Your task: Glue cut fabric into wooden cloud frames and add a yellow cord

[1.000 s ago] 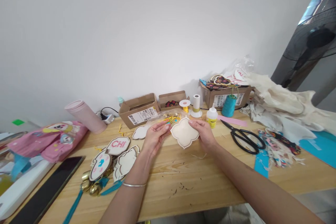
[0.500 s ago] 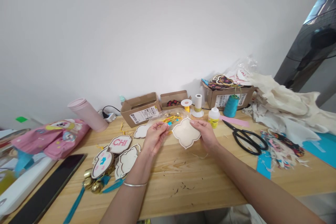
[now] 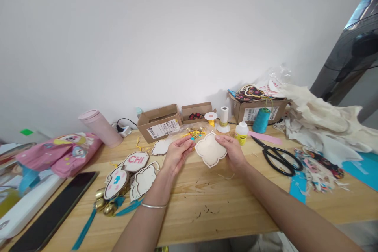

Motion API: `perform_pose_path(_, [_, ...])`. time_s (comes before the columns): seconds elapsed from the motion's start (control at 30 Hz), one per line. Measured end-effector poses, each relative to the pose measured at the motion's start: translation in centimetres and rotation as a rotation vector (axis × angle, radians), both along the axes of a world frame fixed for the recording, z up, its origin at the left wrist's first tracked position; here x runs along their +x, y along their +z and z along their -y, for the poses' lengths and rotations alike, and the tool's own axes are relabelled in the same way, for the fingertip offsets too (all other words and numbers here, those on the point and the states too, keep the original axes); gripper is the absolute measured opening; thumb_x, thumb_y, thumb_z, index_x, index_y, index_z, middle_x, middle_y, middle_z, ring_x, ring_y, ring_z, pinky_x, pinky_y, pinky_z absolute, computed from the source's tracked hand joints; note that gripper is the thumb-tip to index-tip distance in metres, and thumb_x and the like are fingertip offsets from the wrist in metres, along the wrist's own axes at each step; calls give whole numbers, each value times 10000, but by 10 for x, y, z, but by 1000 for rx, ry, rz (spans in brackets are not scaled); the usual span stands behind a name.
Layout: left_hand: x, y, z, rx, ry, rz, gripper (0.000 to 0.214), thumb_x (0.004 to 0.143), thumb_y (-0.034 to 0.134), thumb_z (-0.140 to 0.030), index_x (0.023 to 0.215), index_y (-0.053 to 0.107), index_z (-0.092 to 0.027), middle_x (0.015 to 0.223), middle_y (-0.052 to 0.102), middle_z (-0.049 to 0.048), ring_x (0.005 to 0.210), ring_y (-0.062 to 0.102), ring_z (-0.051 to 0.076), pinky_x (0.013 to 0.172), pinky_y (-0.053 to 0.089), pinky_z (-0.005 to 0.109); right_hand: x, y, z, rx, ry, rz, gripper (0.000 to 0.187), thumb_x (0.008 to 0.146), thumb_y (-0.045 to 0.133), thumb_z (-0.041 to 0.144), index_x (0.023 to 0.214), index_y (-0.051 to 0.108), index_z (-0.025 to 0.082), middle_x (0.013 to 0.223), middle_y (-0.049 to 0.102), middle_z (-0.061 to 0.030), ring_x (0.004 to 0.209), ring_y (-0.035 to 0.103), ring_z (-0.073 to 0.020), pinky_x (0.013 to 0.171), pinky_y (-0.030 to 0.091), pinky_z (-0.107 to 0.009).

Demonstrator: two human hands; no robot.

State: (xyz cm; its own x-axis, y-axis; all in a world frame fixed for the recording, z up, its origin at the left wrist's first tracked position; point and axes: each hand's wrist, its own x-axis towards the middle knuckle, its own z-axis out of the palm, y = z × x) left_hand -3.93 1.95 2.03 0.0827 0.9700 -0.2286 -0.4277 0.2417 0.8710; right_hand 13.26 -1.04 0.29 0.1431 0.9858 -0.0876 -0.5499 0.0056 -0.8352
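Observation:
My right hand (image 3: pixel 231 150) pinches the right corner of a cream, four-lobed wooden-edged plaque (image 3: pixel 210 149), held up above the table with a small loop at its top. My left hand (image 3: pixel 178 152) is closed in a pinch just left of the plaque, apart from it; whatever lies between its fingertips is too small to make out. Behind both hands sits a clear plastic bag (image 3: pixel 189 128) with yellow cords and turquoise bits. Beside my left forearm lie several similar plaques, among them one lettered CHI (image 3: pixel 136 160) and one with a blue flower (image 3: pixel 116 181).
Open black scissors (image 3: pixel 279 159) lie to the right, near fabric scraps (image 3: pixel 320 171). A glue bottle (image 3: pixel 241 133), a turquoise thread cone (image 3: pixel 261 121) and cardboard boxes (image 3: pixel 159 128) stand along the back. Brass bells (image 3: pixel 110 208), a phone-like black slab (image 3: pixel 56 212) and a pink tumbler (image 3: pixel 100 128) are left.
My left hand has moved slightly right, its fingertips nearer to the plaque. My right hand still holds the plaque in nearly the same place. The whole view has shifted a little.

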Motion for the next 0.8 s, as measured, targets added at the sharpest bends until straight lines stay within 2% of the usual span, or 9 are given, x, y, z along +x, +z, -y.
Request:
perform_pose_path(0.13, [1, 1, 1, 27, -42, 1, 252, 608, 681, 22, 835, 674, -87, 745, 718, 88, 668, 671, 128, 611, 542, 162, 0, -2, -1, 2, 1, -4, 292, 496, 785, 381, 637, 691, 143, 597, 669, -25, 563, 579, -145, 555, 432, -264])
perform_pose_path(0.27, [2, -2, 1, 51, -37, -21, 264, 573, 716, -2, 811, 679, -109, 726, 717, 66, 654, 663, 120, 611, 537, 174, 0, -2, -2, 5, 7, -6, 293, 501, 783, 382, 641, 692, 142, 603, 672, -28, 557, 577, -142, 547, 428, -262])
perform_pose_path(0.4, [2, -2, 1, 60, -9, -28, 157, 574, 759, -138, 689, 662, -95, 597, 680, 31, 485, 592, 62, 483, 480, 124, 0, -1, -1, 5, 5, -10, 283, 501, 784, 378, 629, 691, 143, 598, 671, -24, 550, 572, -133, 543, 423, -252])
perform_pose_path(0.5, [2, 0, 1, 79, -8, -4, 224, 568, 767, -265, 596, 616, -101, 439, 569, -35, 339, 447, 11, 360, 381, 97, 1, 0, -1, 7, 3, -13, 281, 494, 788, 373, 622, 690, 142, 618, 678, -27, 548, 569, -127, 545, 424, -249])
perform_pose_path(0.6, [1, 1, 0, 88, -10, 36, 291, 606, 731, -352, 553, 568, -116, 365, 457, -77, 291, 353, -2, 308, 318, 93, 1, 0, -1, 6, 3, -17, 283, 491, 788, 374, 621, 690, 143, 624, 680, -30, 546, 570, -132, 547, 430, -257])
perform_pose_path(0.7, [0, 0, -2, 64, 14, 57, 291, 700, 662, -349, 552, 541, -129, 398, 508, -53, 310, 415, 15, 339, 379, 104, 1, 0, -1, 4, 4, -24, 278, 486, 791, 369, 614, 689, 145, 612, 677, -28, 536, 566, -130, 537, 428, -256])
perform_pose_path(0.8, [-1, 0, -4, 20, 24, 62, 203, 766, 608, -244, 614, 582, -112, 523, 633, 22, 420, 561, 58, 441, 478, 136, 0, 1, -1, 5, 9, -35, 268, 487, 792, 360, 610, 691, 145, 607, 675, -24, 538, 565, -125, 533, 428, -247])
